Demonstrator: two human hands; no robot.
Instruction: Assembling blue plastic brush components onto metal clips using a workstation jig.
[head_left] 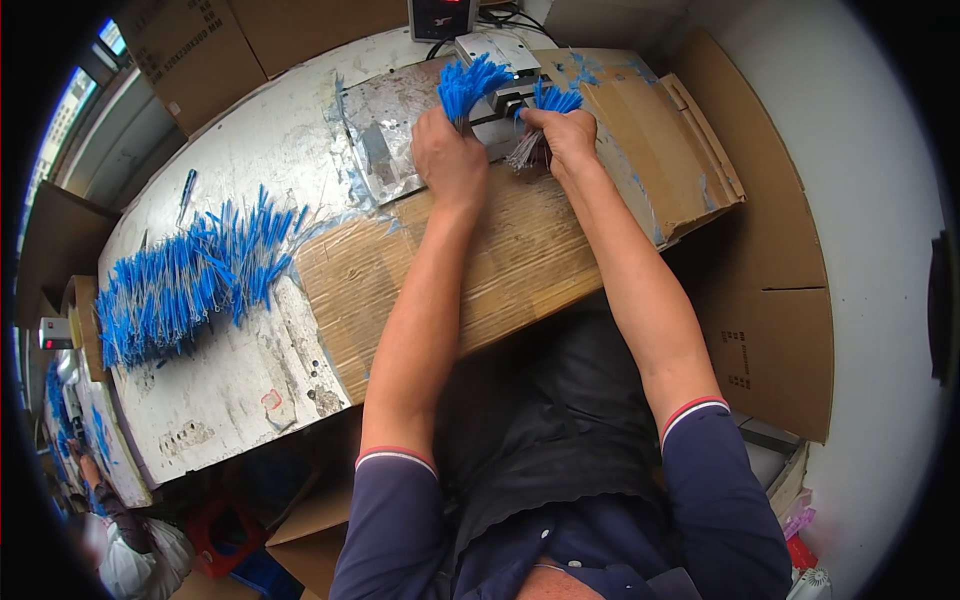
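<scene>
My left hand (450,162) is closed around an upright bunch of thin wires with blue ends (470,85), which fan out above the fist. To its right, my right hand (568,138) grips a second, smaller bunch of blue-ended wires (556,97). Pale bare wire ends (527,150) stick out below it, towards my left hand. Just beyond the right hand's fingertips is a small metal fixture (508,100) on the bench. Part of the fixture is hidden by the hands and bunches.
A large pile of blue-ended wires (190,280) lies on the white worktable (235,395) at left, near a pen-like tool (187,195). Cardboard (500,255) covers the near edge. A box with a red display (440,18) stands behind. Another person's hand (90,468) shows far left.
</scene>
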